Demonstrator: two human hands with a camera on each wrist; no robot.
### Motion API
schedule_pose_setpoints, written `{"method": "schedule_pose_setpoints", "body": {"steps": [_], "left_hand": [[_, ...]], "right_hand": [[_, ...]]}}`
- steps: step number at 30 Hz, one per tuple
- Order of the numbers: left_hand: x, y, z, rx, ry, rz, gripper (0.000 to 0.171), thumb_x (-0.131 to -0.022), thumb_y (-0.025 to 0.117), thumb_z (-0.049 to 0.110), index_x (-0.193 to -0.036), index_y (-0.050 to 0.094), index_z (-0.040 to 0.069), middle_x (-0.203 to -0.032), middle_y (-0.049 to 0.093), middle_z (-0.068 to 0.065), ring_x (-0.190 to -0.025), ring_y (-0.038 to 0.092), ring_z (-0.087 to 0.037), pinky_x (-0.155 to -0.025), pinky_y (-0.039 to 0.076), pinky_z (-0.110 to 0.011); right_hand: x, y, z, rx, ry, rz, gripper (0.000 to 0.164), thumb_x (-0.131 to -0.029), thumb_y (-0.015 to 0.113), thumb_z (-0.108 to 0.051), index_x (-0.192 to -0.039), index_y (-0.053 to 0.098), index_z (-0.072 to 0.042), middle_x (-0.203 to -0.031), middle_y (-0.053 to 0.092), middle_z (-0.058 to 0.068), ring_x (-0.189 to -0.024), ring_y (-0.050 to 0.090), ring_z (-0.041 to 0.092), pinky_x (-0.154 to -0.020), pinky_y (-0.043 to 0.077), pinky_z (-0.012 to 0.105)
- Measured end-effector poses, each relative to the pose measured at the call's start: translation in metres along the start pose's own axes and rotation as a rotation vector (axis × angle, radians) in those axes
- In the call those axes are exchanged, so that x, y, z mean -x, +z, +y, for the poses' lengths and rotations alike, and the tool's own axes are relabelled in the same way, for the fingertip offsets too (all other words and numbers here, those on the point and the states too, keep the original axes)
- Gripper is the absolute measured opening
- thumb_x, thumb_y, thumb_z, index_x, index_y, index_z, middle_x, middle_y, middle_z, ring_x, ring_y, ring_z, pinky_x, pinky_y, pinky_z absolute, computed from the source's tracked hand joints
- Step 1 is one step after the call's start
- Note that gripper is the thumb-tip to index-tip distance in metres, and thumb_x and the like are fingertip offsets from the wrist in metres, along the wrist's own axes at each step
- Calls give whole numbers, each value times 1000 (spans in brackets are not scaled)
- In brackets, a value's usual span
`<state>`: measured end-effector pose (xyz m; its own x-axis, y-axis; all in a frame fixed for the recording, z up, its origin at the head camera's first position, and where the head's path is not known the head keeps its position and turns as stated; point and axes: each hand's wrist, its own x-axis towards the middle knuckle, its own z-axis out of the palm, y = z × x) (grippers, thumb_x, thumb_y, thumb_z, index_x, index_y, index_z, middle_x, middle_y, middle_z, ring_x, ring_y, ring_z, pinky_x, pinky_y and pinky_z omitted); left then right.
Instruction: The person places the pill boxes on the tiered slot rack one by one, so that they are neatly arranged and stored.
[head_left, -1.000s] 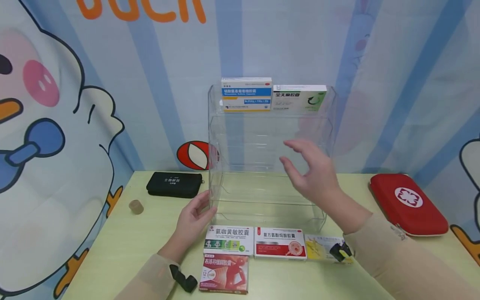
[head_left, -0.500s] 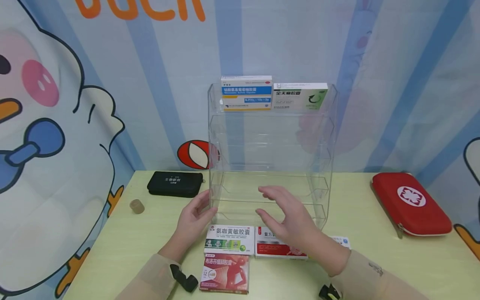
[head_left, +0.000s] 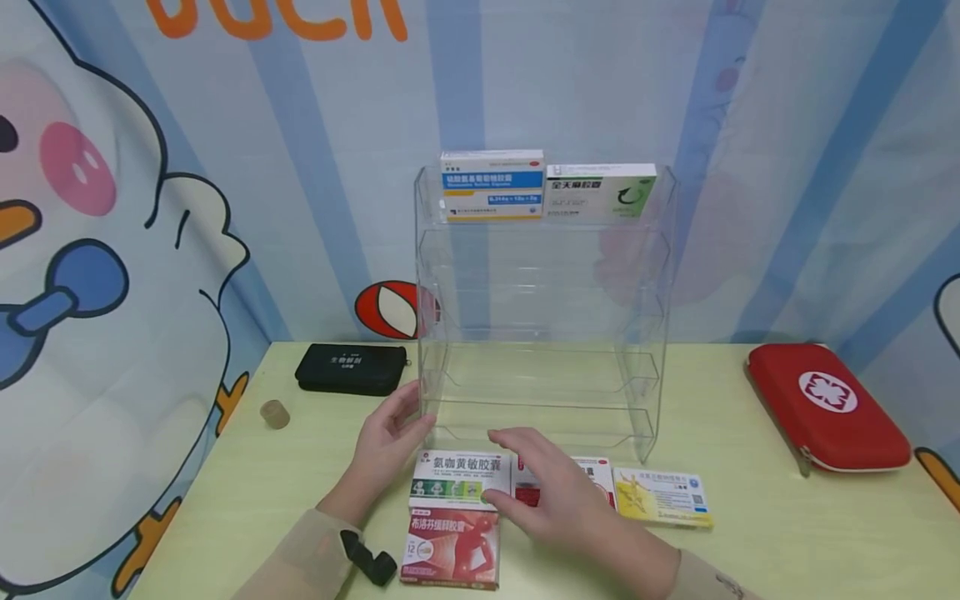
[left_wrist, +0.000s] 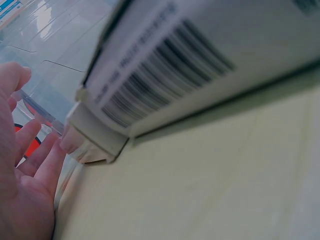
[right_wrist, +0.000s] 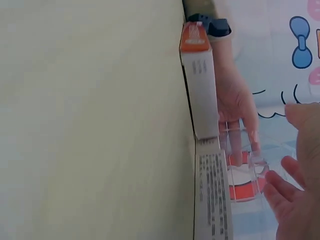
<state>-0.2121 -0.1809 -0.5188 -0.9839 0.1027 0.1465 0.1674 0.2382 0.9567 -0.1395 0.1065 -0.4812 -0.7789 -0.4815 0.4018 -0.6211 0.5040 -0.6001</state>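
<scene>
In the head view, a clear acrylic tiered rack [head_left: 540, 379] stands on the table. My left hand [head_left: 386, 437] rests its fingers against the rack's lower left side; its fingers [left_wrist: 42, 155] look extended in the left wrist view. My right hand [head_left: 558, 492], thumb and fingers spread apart, hovers over a red-and-white medicine box [head_left: 600, 473], partly hiding it. Its thumb tip overlaps the right edge of a white-and-green medicine box [head_left: 457, 479]; whether it touches cannot be told. A pink-red medicine box [head_left: 450, 548] lies in front, and a yellow-and-white medicine box [head_left: 663, 497] to the right.
On the rack's top tier stand a blue-and-white box [head_left: 492, 187] and a white-green box [head_left: 600, 192]. A black zip case [head_left: 351, 369] and a small cork-like cylinder [head_left: 274, 414] lie left. Far right is a red zip case [head_left: 828, 408]. A printed curtain [head_left: 337, 167] hangs behind.
My right hand has come down from in front of the rack's middle tiers to the row of boxes, moving leftward. The left hand has stayed at the rack's side.
</scene>
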Motion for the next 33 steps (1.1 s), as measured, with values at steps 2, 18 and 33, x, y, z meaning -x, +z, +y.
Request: {"method": "schedule_pose_setpoints", "body": {"steps": [2,18,33], "left_hand": [[0,0,0,6,5,0,62,-105,73,9,-163,50,10,-167,55,-16,-156,54,-38,-125,49,-41],[0,0,-2,25,2,5,62,-104,74,7,-162,52,12,-166,56,-14,-154,55,-37,-117,54,-23],[1,0,0,-16,-40,4,63,-105,75,13,-163,50,19,-168,56,-9,-155,55,-33,-123,51,-36]], "right_hand": [[4,3,-3,-13,43,-48,69,-99,83,-42,-157,57,-14,-155,64,-3,-142,65,20,-115,62,46],[28,26,-6,52,56,-310,70,-100,69,-68,-156,59,-27,-160,57,-8,-146,60,21,-120,59,47],[32,27,-6,95,-74,-303,67,-100,67,-68,-149,65,-22,-148,60,-6,-142,63,21,-116,61,42]]}}
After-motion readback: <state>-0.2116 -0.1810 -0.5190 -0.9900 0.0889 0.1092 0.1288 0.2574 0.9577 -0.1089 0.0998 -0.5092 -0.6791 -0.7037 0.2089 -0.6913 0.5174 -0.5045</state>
